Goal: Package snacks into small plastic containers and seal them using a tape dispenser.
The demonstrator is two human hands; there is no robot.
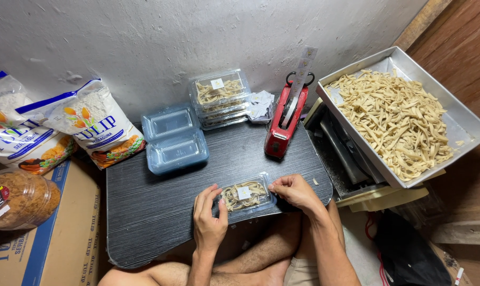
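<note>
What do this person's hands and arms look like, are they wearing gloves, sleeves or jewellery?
Both are bare. The left hand and the right hand have no gloves, and no rings, watch or bracelet show. The forearms are uncovered as far as the picture's edge, with no sleeve in view. Fingernails look short and unpainted.

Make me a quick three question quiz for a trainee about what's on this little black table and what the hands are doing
1. True or false: both hands touch the small clear box of noodles.
2. Which lies nearest the red label gun? A) the metal tray of noodles B) the flour bags C) the jar
3. How many empty clear boxes lie open on the table?

Key:
1. True: the left hand holds its left end, the right hand its right end.
2. A
3. One stack, opened flat; the number in it cannot be told.
</note>
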